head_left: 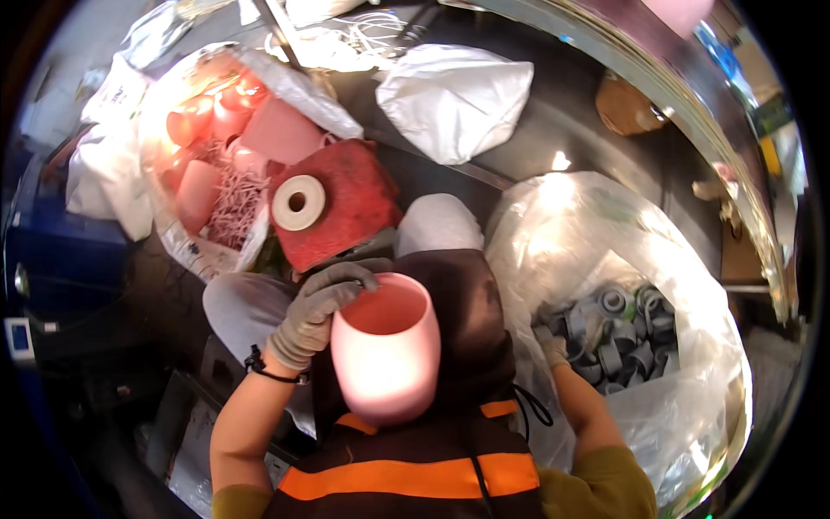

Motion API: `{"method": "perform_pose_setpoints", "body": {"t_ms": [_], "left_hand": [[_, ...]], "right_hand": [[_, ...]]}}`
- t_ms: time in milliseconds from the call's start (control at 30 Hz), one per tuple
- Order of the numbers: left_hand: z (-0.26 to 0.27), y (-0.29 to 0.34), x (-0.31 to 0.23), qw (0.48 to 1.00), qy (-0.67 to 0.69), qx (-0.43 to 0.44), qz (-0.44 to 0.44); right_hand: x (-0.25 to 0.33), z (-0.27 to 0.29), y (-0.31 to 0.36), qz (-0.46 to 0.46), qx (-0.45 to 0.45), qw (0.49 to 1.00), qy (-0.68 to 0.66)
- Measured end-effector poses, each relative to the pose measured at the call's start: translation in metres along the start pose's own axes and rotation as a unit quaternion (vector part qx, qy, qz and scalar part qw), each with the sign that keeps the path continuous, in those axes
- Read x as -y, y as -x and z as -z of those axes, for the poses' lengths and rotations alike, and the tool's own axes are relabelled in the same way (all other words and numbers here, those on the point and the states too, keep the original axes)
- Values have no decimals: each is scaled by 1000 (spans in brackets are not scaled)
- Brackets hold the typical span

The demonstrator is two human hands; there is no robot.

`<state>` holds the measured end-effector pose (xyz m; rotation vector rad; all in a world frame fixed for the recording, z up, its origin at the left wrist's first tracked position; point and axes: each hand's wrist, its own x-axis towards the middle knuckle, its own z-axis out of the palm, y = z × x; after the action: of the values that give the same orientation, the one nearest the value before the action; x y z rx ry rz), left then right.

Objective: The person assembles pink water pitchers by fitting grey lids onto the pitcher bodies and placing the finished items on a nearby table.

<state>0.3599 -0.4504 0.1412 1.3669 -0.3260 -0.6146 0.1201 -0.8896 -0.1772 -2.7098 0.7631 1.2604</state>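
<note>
A pink plastic pot [386, 363] with a rounded body rests tilted in my lap, its opening facing up and away from me. My left hand [326, 304], in a grey work glove, is closed on the pot's left rim, fingertips over the edge. On the right, my right hand [553, 348], also gloved, reaches into a large clear plastic bag [709, 298]. It lies against a heap of grey curved plastic pieces [624, 342], some of them ring-shaped. The bag and the pieces partly hide its fingers, so whether it grips one I cannot tell.
At the far left, a white sack [169, 238] holds pink pots [281, 131] and pink strips [238, 199]. Between sack and knee stands a red block-like object [346, 203] with a cream ring [298, 202]. A white bag [456, 99] lies ahead; a blue cabinet [65, 251] stands left.
</note>
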Motion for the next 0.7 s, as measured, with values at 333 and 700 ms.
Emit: {"method": "perform_pose_setpoints", "body": {"t_ms": [333, 700], "left_hand": [[13, 21, 17, 998, 61, -29, 7], [52, 23, 18, 985, 107, -7, 137]], "right_hand": [[-66, 205, 112, 70, -162, 983, 46], [-23, 228, 136, -81, -251, 965, 4]]}}
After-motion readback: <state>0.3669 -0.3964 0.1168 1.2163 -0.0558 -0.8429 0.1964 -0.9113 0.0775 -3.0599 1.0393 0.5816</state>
